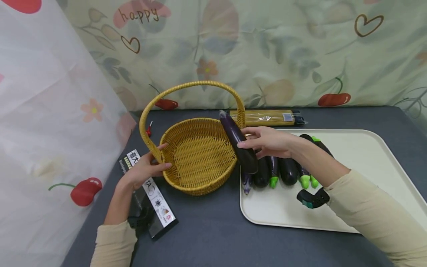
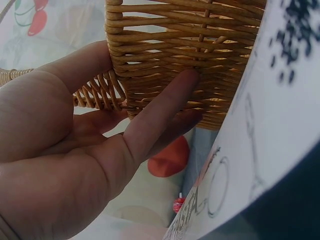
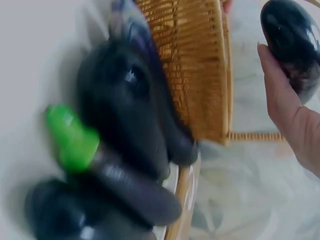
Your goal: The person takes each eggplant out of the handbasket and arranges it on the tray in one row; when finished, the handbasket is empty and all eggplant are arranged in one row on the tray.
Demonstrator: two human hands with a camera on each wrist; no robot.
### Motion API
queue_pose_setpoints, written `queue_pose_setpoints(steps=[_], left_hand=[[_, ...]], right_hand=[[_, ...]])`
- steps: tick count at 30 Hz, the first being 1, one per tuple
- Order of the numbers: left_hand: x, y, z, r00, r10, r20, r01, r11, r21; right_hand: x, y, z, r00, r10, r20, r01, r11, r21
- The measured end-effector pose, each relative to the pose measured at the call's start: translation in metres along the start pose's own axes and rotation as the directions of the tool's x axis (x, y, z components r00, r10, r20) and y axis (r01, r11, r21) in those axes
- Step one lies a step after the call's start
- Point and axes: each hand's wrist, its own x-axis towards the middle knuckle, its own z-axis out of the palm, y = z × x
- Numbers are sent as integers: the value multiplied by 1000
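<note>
My right hand (image 1: pixel 268 142) holds a dark purple eggplant (image 1: pixel 237 142), tilted, above the right rim of a wicker basket (image 1: pixel 200 189). The same eggplant (image 3: pixel 292 37) shows in the right wrist view with the thumb along its side. My left hand (image 1: pixel 146 170) grips the basket's left rim near the foot of the tall handle, and in the left wrist view its fingers (image 2: pixel 162 112) lie against the woven wall. Nothing lies inside the basket. Several more eggplants (image 1: pixel 288 171), some with green stems, lie side by side on a cream tray (image 1: pixel 360 178), partly behind the right forearm.
A pack of spaghetti (image 1: pixel 267 117) lies behind the basket and tray. At the left, a black and white box (image 1: pixel 160 204) lies under the left forearm. A small red-handled item (image 1: pixel 148 129) sits behind the basket's left side. Patterned cloth (image 1: pixel 213 55) hangs at the back.
</note>
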Motion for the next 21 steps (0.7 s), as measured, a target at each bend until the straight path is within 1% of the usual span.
queue_pose_setpoints(steps=[6, 11, 14, 21], left_hand=[[0, 1, 0, 1000, -6, -1, 6, 1000, -1], [1, 1, 1, 1000, -6, 0, 6, 1000, -3], [1, 0, 1, 1000, -2, 2, 2, 1000, -1], [1, 0, 1, 1000, -10, -8, 10, 1000, 12]], right_hand=[[-22, 19, -24, 1000, 3, 29, -2, 999, -37], [-45, 34, -43, 999, 36, 35, -33, 995, -93], [-57, 42, -51, 998, 57, 37, -53, 994, -99], [-82, 66, -76, 996, 80, -44, -84, 993, -88]])
